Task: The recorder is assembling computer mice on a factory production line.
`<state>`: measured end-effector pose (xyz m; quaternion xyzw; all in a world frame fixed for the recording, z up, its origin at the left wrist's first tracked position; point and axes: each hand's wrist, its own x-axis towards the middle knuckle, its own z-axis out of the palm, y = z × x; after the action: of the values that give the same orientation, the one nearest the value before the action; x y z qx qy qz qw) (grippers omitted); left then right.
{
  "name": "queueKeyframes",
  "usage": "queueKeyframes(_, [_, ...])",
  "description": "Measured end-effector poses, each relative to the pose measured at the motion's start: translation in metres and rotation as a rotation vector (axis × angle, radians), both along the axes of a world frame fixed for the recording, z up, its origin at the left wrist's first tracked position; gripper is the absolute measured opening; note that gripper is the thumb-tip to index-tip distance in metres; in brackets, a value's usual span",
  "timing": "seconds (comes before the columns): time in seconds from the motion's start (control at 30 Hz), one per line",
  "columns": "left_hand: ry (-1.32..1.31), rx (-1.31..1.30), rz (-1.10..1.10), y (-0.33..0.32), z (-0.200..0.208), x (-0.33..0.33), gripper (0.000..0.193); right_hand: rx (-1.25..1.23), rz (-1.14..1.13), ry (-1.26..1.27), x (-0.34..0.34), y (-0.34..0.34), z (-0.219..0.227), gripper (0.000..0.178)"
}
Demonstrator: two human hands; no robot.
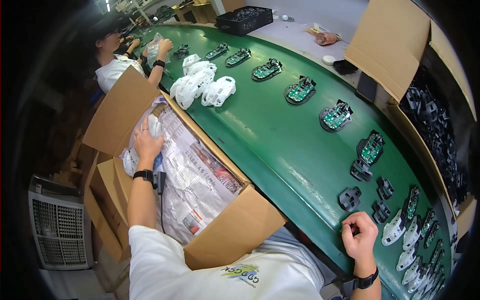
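Observation:
My left hand (pixel 147 142) reaches into an open cardboard box (pixel 235 220) lined with newspaper (pixel 192 167). Its fingers are closed around a white plastic shell (pixel 154 127), partly hidden by the hand. Another white shell (pixel 130 161) lies by my left wrist. Over the near edge of the green belt (pixel 260 130), my right hand (pixel 361 234) is curled closed; a bit of something dark shows between its fingers, too small to name. Just beyond it sit several black plastic parts (pixel 349 198). To its right lie white shells (pixel 394 229) alongside green circuit boards (pixel 412 200).
Black bases with circuit boards (pixel 301 90) run in a line along the belt. White shells (pixel 218 91) are heaped near the box's far end. A co-worker (pixel 117 67) handles a clear bag (pixel 155 47) at far left. A carton (pixel 387 45) of black parts stands right.

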<state>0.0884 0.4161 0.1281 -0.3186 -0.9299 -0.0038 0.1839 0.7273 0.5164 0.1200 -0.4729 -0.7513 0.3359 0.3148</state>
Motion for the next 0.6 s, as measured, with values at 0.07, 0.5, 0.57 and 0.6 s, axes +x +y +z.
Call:
queueKeyframes(0.07, [0.099, 0.321, -0.261, -0.005, -0.004, 0.006, 0.086, -0.008, -0.005, -0.005, 0.005, 0.004, -0.002, 0.002])
queueKeyframes(0.5, [-0.186, 0.339, -1.13, 0.078, 0.058, 0.138, 0.064, 0.031, 0.077, -0.012, -0.017, -0.006, 0.004, 0.001])
queueKeyframes(0.57, [-0.135, 0.133, -1.198, 0.11, 0.038, 0.143, 0.064, 0.002, 0.028, -0.03, -0.004, -0.018, -0.005, 0.002])
queueKeyframes(0.6, [-0.122, -0.076, -1.069, 0.124, 0.025, 0.145, 0.068, 0.007, 0.048, -0.029, 0.0, -0.022, -0.008, 0.002])
